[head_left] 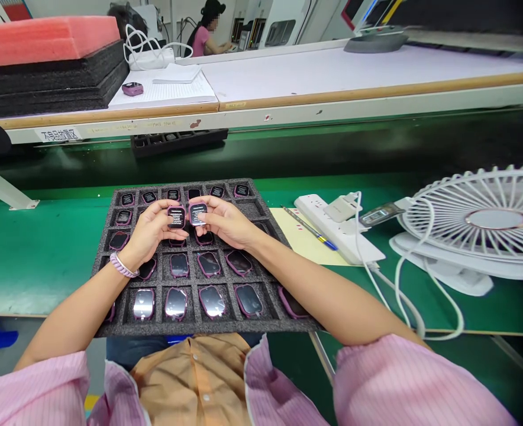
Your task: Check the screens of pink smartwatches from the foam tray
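Note:
A black foam tray (123,322) with a grid of pockets lies on the green bench in front of me, holding several pink-rimmed smartwatch bodies (212,300). My left hand (151,229) is closed on one watch body (177,216), held just above the tray's upper middle. My right hand (224,221) grips a second watch body (197,213) right beside it. Both watches show their dark backs with white print. The two hands almost touch.
A yellow paper with a pen (309,228), a white power strip (338,227) with cables and a white desk fan (478,225) sit to the right. Behind runs a raised white shelf with stacked foam (44,65), a loose pink watch (132,89), and people seated at the far back.

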### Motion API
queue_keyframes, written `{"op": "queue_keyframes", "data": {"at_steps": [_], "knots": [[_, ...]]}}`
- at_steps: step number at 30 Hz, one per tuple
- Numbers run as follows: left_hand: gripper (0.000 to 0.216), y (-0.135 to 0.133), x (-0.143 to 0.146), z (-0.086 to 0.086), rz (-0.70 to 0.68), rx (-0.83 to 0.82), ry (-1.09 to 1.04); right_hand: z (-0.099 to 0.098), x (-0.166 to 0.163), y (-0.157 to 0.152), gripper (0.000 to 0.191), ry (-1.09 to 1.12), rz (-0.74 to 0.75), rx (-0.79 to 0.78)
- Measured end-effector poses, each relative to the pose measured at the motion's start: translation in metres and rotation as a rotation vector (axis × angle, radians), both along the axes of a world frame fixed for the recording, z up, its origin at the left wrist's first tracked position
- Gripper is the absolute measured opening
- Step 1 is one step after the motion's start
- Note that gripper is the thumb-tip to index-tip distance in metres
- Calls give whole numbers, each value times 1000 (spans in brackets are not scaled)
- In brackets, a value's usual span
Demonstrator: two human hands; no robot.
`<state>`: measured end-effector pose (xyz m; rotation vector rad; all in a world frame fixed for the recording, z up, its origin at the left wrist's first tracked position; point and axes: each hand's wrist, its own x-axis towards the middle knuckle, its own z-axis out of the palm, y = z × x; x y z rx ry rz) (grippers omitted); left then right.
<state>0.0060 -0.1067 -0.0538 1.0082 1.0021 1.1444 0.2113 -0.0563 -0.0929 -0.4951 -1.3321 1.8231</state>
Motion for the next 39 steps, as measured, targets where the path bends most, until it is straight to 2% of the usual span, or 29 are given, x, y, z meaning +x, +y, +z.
{"op": "queue_keyframes", "data": {"at_steps": [14, 23, 25, 30, 39], "knots": [[47, 1, -1, -6, -16, 45, 42, 2, 0, -2, 50, -17, -8, 13], [58, 2, 0, -7, -19, 53, 32, -1, -1, 0, 56, -5, -18, 39], [54, 2, 1, -6, -23, 47, 40, -1, -2, 0, 56, -15, -37, 44], [42, 2, 0, -5, -53, 4, 22, -2, -4, 1, 41, -24, -54, -14], [46, 0, 0, -2, -71, 1, 12, -1, -3, 0, 47, -16, -49, -25]]}}
